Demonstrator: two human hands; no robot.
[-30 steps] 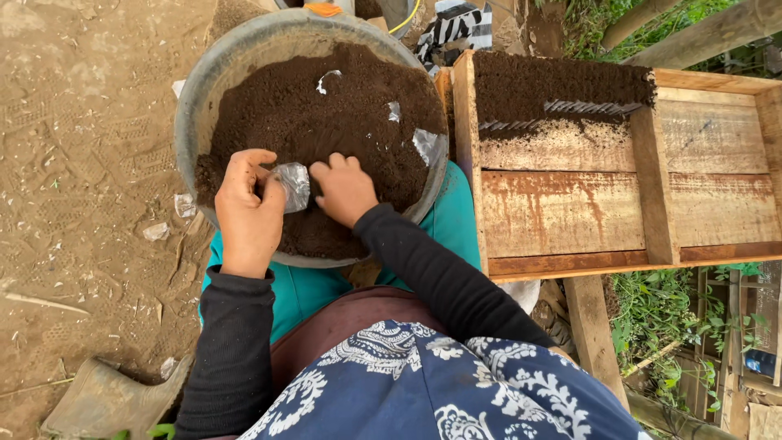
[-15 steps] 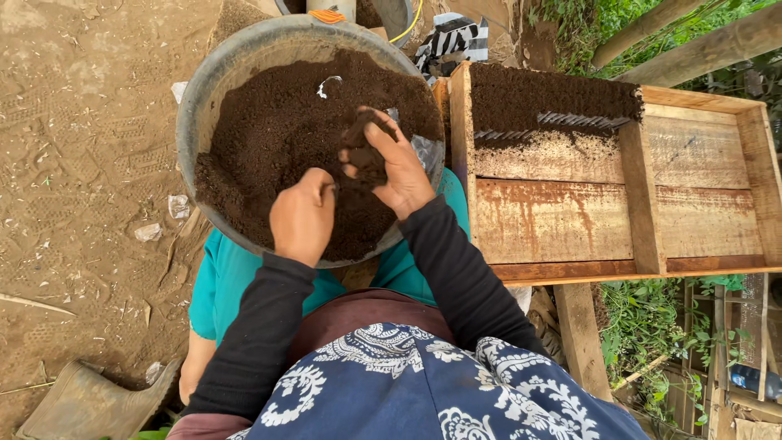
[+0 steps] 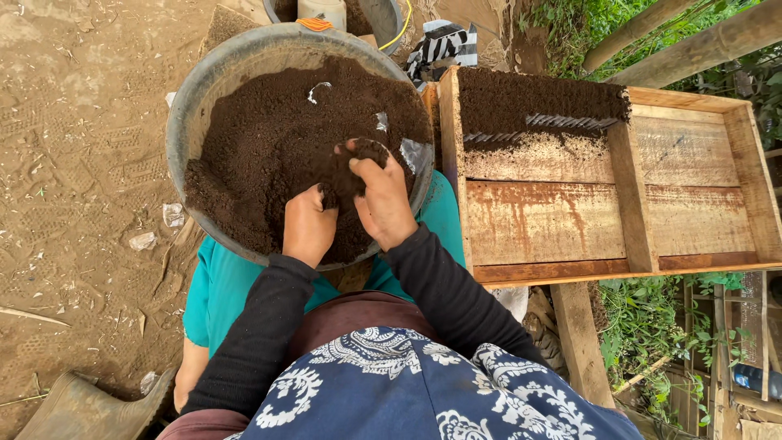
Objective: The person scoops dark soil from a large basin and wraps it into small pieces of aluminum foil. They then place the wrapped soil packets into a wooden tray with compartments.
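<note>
Near the basin's (image 3: 189, 98) rim, the left hand (image 3: 308, 228) stays curled shut, its contents hidden, beside the right hand (image 3: 381, 200) cupping a clump of dark soil (image 3: 346, 167). Tip slowly over the fist to spill little. Farther right lies a wooden tray (image 3: 619, 212).

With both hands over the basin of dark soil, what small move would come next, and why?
Probably tipping the right hand so its heap of soil drops toward the left hand. The right hand is cupped and loaded with soil just above the closed left hand, and both sit over the grey basin. What the left hand holds is hidden.
</note>
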